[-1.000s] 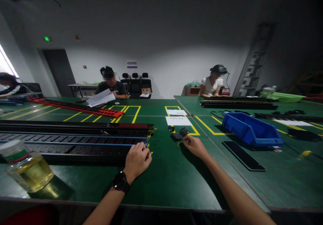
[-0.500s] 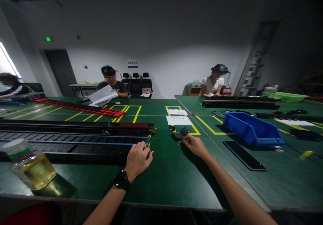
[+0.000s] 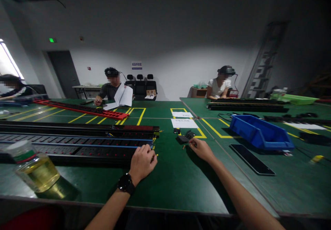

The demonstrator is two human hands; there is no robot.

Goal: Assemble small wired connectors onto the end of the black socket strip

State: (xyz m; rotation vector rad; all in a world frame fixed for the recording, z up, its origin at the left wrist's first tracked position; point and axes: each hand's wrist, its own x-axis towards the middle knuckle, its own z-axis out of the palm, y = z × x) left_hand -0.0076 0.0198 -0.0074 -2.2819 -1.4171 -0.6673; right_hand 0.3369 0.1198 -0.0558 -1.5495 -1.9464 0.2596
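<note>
My left hand [image 3: 143,161], with a black watch [image 3: 126,183] on the wrist, is closed with curled fingers at the right end of a long black panel with red dots [image 3: 103,151]. Whatever it grips there is hidden by the fingers. Over a small group of black plastic parts [image 3: 182,139], my right hand [image 3: 203,149] has thumb and fingertips pinched together. Anything between those fingertips is too small to make out. A small brass-coloured piece [image 3: 183,147] lies on the green table just left of them. Short yellow-tipped ends [image 3: 156,155] stick out beside my left hand.
An oil-coloured bottle [image 3: 38,175] stands at front left. On the right are a blue bin [image 3: 261,133] and a dark phone [image 3: 252,159]. White paper sheets [image 3: 184,123] lie ahead, and a red slotted rail [image 3: 113,114] crosses the left. Co-workers sit across the table.
My hands keep almost the same places and poses. The view has shifted slightly. Across the table, a person has moved white papers to the right and shows a raised hand.
</note>
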